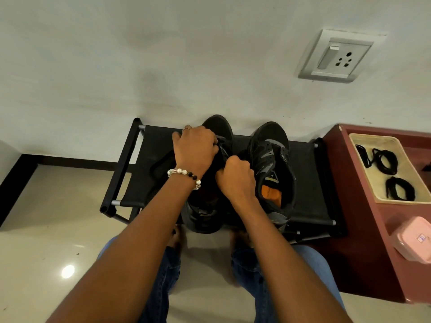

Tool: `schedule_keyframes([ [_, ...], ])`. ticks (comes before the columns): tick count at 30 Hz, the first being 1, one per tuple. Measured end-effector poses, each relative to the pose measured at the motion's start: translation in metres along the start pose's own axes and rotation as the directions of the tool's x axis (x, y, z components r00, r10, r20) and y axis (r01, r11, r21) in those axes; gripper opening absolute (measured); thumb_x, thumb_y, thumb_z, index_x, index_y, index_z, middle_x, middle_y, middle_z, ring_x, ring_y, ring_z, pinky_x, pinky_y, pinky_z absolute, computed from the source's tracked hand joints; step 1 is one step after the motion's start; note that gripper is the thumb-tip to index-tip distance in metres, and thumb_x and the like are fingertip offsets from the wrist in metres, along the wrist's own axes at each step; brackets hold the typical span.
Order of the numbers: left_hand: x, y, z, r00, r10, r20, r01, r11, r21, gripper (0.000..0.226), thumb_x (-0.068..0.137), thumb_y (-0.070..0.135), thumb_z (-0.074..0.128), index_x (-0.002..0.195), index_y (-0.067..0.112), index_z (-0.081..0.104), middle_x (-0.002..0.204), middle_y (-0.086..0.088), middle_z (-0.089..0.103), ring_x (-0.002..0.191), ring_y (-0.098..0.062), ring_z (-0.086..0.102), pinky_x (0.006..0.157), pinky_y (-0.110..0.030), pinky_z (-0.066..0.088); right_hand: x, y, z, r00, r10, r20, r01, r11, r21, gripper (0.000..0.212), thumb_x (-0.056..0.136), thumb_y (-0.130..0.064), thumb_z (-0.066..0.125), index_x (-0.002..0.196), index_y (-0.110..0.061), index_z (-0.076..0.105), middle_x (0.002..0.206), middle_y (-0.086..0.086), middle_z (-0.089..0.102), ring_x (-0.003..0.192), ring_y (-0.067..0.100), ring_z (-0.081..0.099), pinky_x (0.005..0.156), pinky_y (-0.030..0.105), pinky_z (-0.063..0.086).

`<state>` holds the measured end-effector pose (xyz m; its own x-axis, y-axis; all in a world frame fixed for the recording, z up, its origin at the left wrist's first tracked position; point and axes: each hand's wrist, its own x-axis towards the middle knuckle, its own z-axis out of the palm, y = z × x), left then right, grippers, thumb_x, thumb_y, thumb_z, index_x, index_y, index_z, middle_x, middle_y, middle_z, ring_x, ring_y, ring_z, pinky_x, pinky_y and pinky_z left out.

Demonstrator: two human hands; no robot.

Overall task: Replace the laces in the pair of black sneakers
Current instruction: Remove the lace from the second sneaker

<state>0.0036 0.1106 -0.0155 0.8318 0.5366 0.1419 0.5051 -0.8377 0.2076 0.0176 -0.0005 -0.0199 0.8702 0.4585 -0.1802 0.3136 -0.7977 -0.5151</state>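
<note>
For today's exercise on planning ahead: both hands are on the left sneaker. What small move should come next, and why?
Probably keep drawing the lace out of the left sneaker: the left hand and right hand both grip its eyelet area, while the coiled laces lie untouched in the tray.

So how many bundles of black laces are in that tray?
2: one bundle toward the tray's far end, one nearer. A loose strand lies at the far left.

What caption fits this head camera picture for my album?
Both hands, left hand and right hand, work on the left black sneaker beside its partner on a rack.
</note>
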Motion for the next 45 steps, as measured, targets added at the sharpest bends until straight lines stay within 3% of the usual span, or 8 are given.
schedule_keyframes([
  [8, -0.001, 0.011, 0.005, 0.998, 0.058, -0.034, -0.054, 0.992, 0.115, 0.020, 0.097, 0.018, 0.049, 0.078, 0.016, 0.056, 0.080, -0.004, 0.056, 0.107, -0.027, 0.054, 0.093, -0.042, 0.038, 0.001, 0.002, 0.006, 0.999, 0.013, -0.034, -0.013, 1.000, -0.001, 0.017, 0.095, -0.018, 0.048, 0.098, -0.002, 0.056, 0.097, 0.016, 0.061, 0.088, 0.037, 0.061, 0.060, 0.037, 0.040],
  [12, 0.004, -0.005, 0.013, 0.995, -0.062, 0.075, 0.078, 0.972, -0.221, 0.026, 0.096, 0.023, 0.045, 0.082, 0.007, 0.060, 0.085, -0.007, 0.062, 0.094, -0.027, 0.056, 0.083, -0.045, 0.046, -0.001, 0.000, 0.007, 0.998, 0.032, -0.048, -0.032, 0.999, -0.007, 0.019, 0.095, -0.019, 0.048, 0.099, -0.002, 0.056, 0.098, 0.016, 0.061, 0.089, 0.038, 0.061, 0.061, 0.036, 0.039],
  [21, 0.008, -0.023, -0.016, 0.724, -0.459, 0.515, 0.487, -0.188, -0.853, 0.020, 0.093, 0.016, 0.049, 0.075, 0.017, 0.057, 0.075, 0.000, 0.058, 0.075, -0.016, 0.056, 0.069, -0.034, 0.045, -0.003, -0.005, 0.005, 0.997, 0.056, -0.051, -0.058, 0.998, -0.034, 0.021, 0.097, -0.018, 0.047, 0.103, -0.001, 0.058, 0.094, 0.013, 0.059, 0.090, 0.035, 0.061, 0.060, 0.033, 0.037],
  [23, 0.008, -0.024, -0.015, 0.757, -0.459, 0.464, 0.473, -0.104, -0.875, 0.017, 0.091, 0.018, 0.051, 0.077, 0.019, 0.060, 0.079, 0.001, 0.062, 0.078, -0.015, 0.058, 0.073, -0.036, 0.047, -0.003, -0.003, 0.005, 0.997, 0.053, -0.053, -0.055, 0.998, -0.034, 0.020, 0.096, -0.017, 0.047, 0.101, -0.001, 0.058, 0.089, 0.011, 0.055, 0.089, 0.035, 0.061, 0.059, 0.033, 0.037],
  [27, 0.006, -0.029, -0.001, 0.946, -0.325, -0.006, 0.222, 0.657, -0.720, 0.023, 0.084, 0.030, 0.060, 0.107, 0.028, 0.066, 0.110, 0.002, 0.061, 0.103, -0.017, 0.059, 0.092, -0.046, 0.049, -0.001, -0.003, 0.007, 0.997, 0.046, -0.059, -0.048, 0.998, -0.036, 0.022, 0.096, -0.016, 0.046, 0.104, 0.001, 0.057, 0.095, 0.015, 0.059, 0.091, 0.037, 0.062, 0.060, 0.034, 0.038],
  [30, 0.007, -0.021, 0.000, 0.999, -0.039, 0.002, 0.037, 0.937, -0.347, 0.034, 0.086, 0.032, 0.062, 0.119, 0.036, 0.064, 0.124, 0.003, 0.051, 0.121, -0.023, 0.043, 0.099, -0.049, 0.035, 0.000, -0.003, 0.009, 0.997, 0.040, -0.062, -0.043, 0.998, -0.048, 0.027, 0.096, -0.019, 0.047, 0.110, 0.001, 0.057, 0.105, 0.018, 0.062, 0.096, 0.039, 0.061, 0.063, 0.036, 0.041],
  [37, 0.006, 0.004, 0.005, 0.999, -0.005, -0.037, 0.006, 0.999, 0.041, 0.017, 0.092, 0.028, 0.060, 0.098, 0.016, 0.070, 0.110, -0.002, 0.061, 0.106, -0.026, 0.056, 0.093, -0.044, 0.038, 0.001, -0.002, 0.010, 0.998, 0.042, -0.052, -0.045, 0.998, -0.048, 0.021, 0.095, -0.016, 0.048, 0.107, 0.000, 0.056, 0.102, 0.017, 0.061, 0.093, 0.038, 0.061, 0.062, 0.037, 0.040],
  [45, 0.004, 0.001, 0.014, 0.998, 0.035, -0.061, -0.039, 0.997, -0.071, 0.025, 0.098, 0.023, 0.044, 0.101, 0.003, 0.059, 0.116, -0.009, 0.053, 0.089, -0.029, 0.056, 0.062, -0.033, 0.037, -0.001, -0.004, 0.009, 0.996, 0.053, -0.070, -0.056, 0.998, -0.041, 0.024, 0.096, -0.019, 0.047, 0.107, 0.000, 0.058, 0.102, 0.017, 0.063, 0.094, 0.038, 0.062, 0.061, 0.035, 0.038],
])
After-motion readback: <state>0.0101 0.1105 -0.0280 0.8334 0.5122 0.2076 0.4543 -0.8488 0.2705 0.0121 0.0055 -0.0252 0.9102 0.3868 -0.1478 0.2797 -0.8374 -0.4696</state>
